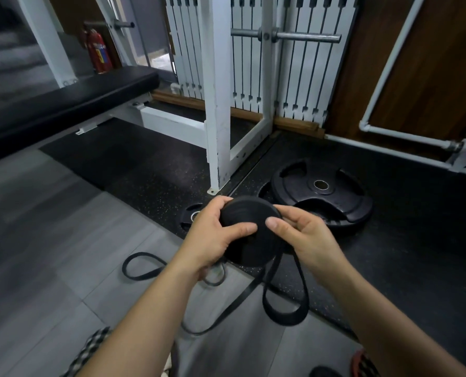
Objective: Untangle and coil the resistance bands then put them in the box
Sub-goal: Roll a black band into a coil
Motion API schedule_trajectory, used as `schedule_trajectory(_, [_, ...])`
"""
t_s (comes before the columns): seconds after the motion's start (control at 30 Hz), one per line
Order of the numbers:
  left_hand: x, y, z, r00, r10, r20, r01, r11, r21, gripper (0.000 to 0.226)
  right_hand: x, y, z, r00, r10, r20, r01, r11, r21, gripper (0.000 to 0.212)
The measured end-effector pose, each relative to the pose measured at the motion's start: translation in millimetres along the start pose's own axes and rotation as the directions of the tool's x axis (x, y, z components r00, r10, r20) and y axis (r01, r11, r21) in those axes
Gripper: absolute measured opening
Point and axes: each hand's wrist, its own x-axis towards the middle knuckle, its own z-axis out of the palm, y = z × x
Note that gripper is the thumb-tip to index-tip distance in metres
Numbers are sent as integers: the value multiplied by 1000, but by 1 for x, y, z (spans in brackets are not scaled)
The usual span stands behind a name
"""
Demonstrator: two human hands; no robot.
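My forearms (144,317) met at a part-wound band, held over the floor (49,268).
My left hand (212,235) gripped the flat, disc-shaped black rubber coil (250,213), thumb across its face; my right hand (305,238) pinched its rim opposite. The unwound tail (286,314) hung straight down, nearer my right hand. A second band (142,265) lay lower left. No box showed.

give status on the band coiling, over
Left hand and right hand both grip the coiled band. Loose tail hangs uncoiled. Thin band loop on floor; no box in view.
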Motion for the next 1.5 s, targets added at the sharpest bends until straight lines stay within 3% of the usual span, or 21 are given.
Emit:
schedule_trajectory(0.07, [0,2,6,995,-25,-96,9,986,-166,30,2,-2,0,998,-30,-48,30,999,14,19])
schedule_trajectory(0.17, [2,7,5,972,-145,-186,35,868,-495,27,4,1,5,997,-48,-64,47,999,-12,20])
schedule_trajectory(0.37, [1,-6,17,922,-365,-129,136,617,-775,36,7,16,26,993,-52,-104,58,997,53,25])
schedule_trajectory(0.43, [0,-10,21,912,-392,-117,141,570,-809,39,8,20,29,988,-35,-150,45,997,60,24])
schedule_trajectory(0.5, [0,-12,21,916,-383,-119,145,592,-793,39,11,20,28,986,-6,-166,18,997,69,24])
schedule_trajectory(0.6, [0,-7,11,939,-323,-122,176,752,-636,28,15,12,18,987,23,-156,-6,994,108,25])
schedule_trajectory(0.67, [3,-3,-1,952,-249,-178,135,864,-485,35,16,8,11,994,21,-107,-12,996,86,25])
schedule_trajectory(0.73, [6,-2,-13,969,-188,-157,113,912,-395,47,14,9,9,999,24,-35,-24,1000,2,26])
schedule_trajectory(0.8, [4,0,-16,976,-207,-60,172,915,-365,37,11,12,12,999,34,22,-33,998,-44,27])
schedule_trajectory(0.93, [2,-4,-8,955,-276,-111,191,854,-484,11,9,13,17,1000,19,5,-19,1000,25,29])
schedule_trajectory(1.07, [10,-10,-8,909,-405,-98,216,658,-721,32,11,15,26,994,50,-100,-33,986,163,26])
schedule_trajectory(1.17, [14,-12,-3,879,-474,-63,201,486,-850,27,12,20,34,982,104,-155,-62,964,258,26])
schedule_trajectory(1.27, [18,-14,10,866,-495,-73,169,426,-889,31,17,21,41,948,135,-288,-40,949,312,22])
schedule_trajectory(1.4, [23,-16,23,846,-527,-85,156,395,-905,37,21,29,42,870,77,-486,-21,993,120,15])
schedule_trajectory(1.5, [25,-19,25,833,-548,-81,163,382,-909,39,21,35,41,858,-38,-512,25,999,-32,13])
